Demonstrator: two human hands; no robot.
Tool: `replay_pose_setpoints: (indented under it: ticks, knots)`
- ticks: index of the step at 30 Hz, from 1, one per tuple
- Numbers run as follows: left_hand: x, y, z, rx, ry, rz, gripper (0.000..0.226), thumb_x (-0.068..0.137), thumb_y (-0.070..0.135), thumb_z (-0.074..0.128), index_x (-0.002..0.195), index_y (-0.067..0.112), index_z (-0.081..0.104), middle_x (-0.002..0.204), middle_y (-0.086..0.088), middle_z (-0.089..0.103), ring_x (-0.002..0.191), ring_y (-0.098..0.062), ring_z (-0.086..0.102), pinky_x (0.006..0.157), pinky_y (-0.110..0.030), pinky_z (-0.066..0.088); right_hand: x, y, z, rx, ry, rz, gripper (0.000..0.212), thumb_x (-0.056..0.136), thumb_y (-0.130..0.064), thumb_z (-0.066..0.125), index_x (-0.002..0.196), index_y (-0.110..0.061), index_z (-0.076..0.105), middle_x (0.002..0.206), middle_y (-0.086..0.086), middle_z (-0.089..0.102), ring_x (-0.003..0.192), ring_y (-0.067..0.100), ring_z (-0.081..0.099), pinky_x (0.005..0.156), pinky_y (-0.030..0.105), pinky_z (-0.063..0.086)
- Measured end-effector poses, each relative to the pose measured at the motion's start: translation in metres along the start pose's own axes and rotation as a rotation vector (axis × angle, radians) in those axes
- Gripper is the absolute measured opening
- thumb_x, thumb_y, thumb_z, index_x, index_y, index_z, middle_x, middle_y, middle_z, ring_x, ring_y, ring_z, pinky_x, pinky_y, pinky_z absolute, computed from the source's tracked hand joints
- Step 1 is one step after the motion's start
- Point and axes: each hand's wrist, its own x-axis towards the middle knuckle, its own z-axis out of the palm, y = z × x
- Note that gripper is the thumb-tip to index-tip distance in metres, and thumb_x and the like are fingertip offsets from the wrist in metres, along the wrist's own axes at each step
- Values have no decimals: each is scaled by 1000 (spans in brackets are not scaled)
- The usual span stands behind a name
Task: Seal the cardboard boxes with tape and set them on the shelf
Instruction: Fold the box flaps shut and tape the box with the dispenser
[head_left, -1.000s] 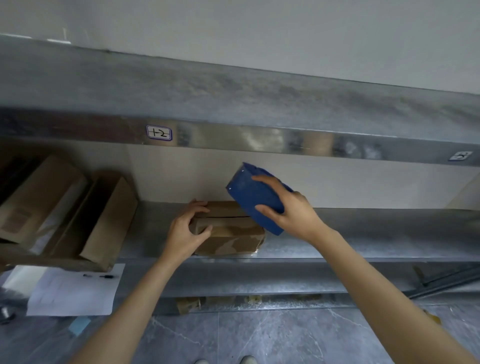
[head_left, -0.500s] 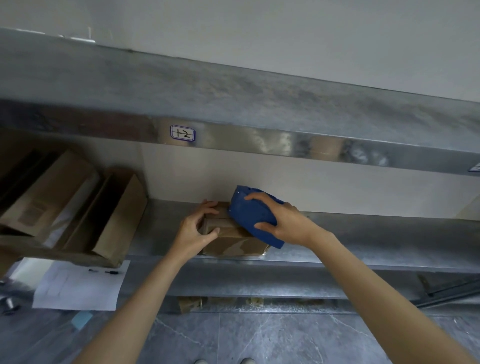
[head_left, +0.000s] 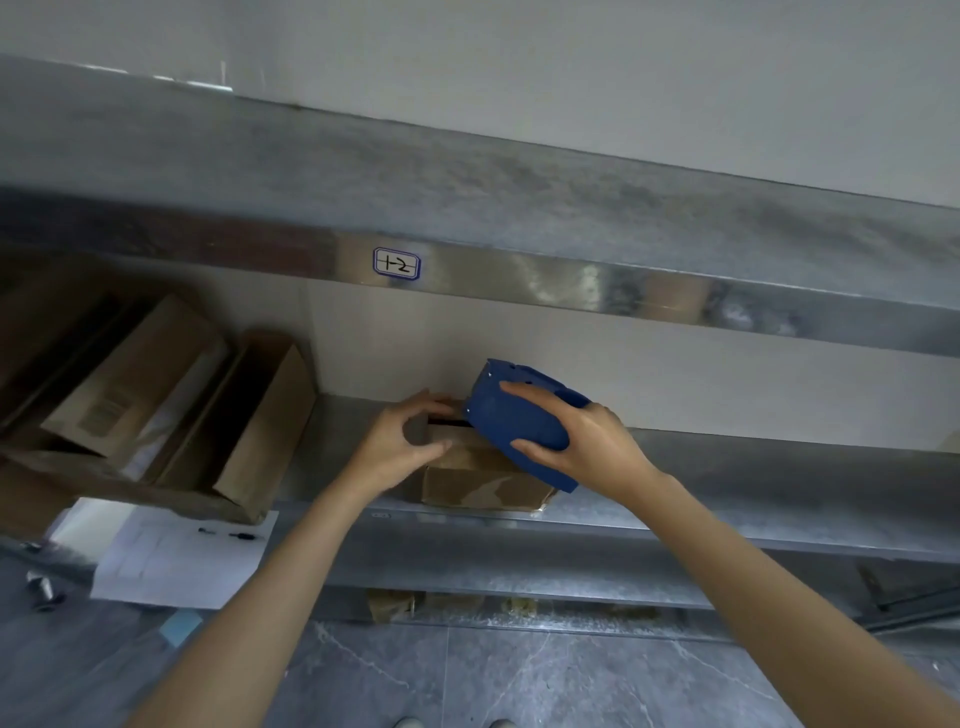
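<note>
- Head view: my left hand (head_left: 395, 441) curls round the left end of the small cardboard box (head_left: 478, 478), fingers over the top, thumb on the near face.
- My right hand (head_left: 582, 436) grips the blue tape dispenser (head_left: 514, 415), tilted and touching the box top.
- The box sits on the metal shelf (head_left: 753, 467), near its front edge.
- Larger cartons (head_left: 260, 415) lean at left, above a paper sheet (head_left: 182, 561).

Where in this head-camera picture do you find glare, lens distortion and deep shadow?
Head view: glare streaks the upper shelf edge beside the label; the wide lens bows the shelf lines; the leaning cartons at left sit in shadow; the tape dispenser looks sharp.
</note>
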Motion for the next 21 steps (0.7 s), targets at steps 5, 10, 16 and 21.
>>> replay_pose_setpoints:
  ticks: [5, 10, 16, 21]
  knots:
    - [12, 28, -31, -114, 63, -42, 24, 91, 15, 70, 111, 28, 71, 122, 15, 66, 121, 1, 56, 108, -26, 40, -3, -2, -22, -29, -77, -109, 65, 90, -49, 61, 144, -56, 25, 69, -4, 62, 47, 13, 48, 48, 23, 43]
    - [14, 50, -32, -39, -100, 23, 33, 94, 9, 65, 113, 36, 64, 116, 18, 67, 110, 5, 62, 97, -13, 44, -7, -5, -35, -50, -84, -199, 60, 89, -55, 52, 143, -53, 25, 59, -2, 55, 42, 14, 43, 43, 16, 30]
    - [7, 55, -19, -44, -218, 17, 44, 94, -7, 57, 124, 24, 57, 118, 13, 65, 106, 11, 61, 93, -9, 43, -11, -16, -37, -67, -64, -272, 58, 90, -50, 53, 144, -47, 34, 52, -8, 45, 38, 11, 35, 40, 13, 25]
    - [5, 56, -13, -65, -212, -2, 45, 91, -17, 52, 109, 22, 64, 100, 14, 72, 95, 7, 64, 87, -11, 46, -18, -22, -40, -32, -53, -275, 57, 88, -47, 55, 142, -46, 36, 47, -7, 31, 38, 15, 28, 39, 13, 18]
